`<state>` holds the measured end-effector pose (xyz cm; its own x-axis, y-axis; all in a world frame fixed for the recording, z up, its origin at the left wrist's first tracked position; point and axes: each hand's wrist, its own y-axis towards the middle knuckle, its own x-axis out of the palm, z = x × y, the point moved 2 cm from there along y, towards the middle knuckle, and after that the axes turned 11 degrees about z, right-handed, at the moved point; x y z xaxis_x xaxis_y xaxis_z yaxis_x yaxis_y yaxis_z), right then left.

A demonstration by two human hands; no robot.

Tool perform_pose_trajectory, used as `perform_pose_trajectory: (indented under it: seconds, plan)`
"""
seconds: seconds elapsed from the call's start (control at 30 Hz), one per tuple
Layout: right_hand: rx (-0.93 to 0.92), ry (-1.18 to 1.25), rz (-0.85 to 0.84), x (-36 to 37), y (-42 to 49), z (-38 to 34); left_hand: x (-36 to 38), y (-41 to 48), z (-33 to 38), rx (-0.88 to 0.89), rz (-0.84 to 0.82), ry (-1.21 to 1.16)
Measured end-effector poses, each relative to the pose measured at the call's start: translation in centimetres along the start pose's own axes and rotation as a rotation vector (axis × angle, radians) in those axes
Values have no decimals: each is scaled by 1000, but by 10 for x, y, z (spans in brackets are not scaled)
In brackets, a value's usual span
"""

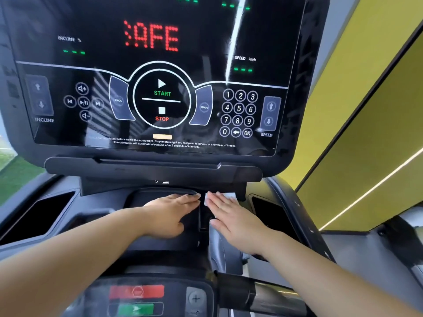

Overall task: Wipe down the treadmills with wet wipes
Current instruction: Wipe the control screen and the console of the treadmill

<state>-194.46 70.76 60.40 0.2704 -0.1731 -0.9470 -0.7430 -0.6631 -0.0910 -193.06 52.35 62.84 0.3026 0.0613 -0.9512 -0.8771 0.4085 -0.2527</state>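
Where right hand (231, 216) presses flat, white wet wipe (229, 195) lies crumpled.

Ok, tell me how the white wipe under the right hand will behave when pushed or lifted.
The wipe looks thin and lies flat beneath the right hand, so it is probably floppy and light. Held only by flat pressure, it may bunch when pushed. On the smooth console it should likely slide easily.

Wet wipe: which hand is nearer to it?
Right. The right hand lies flat on the wet wipe; the left hand rests just left of it, on the dark tray.
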Motion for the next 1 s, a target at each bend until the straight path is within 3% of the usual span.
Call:
perform_pose_trajectory:
  seconds: [0.33, 0.6, 0.77, 1.0]
  plan:
    - [39, -46, -96, -3, -7, 12, 2, 1, 0, 16, 20, -11]
    - [26, -36, -37, 3, 7, -3, -3, 1, 2, -39, 73, -61]
    - [97, 0, -87, -4, -22, 18, -11, 6, 13, -32, 148, 66]
    - [102, -15, -38, 3, -8, -3, -9, 15, 30, -2, 75, 98]
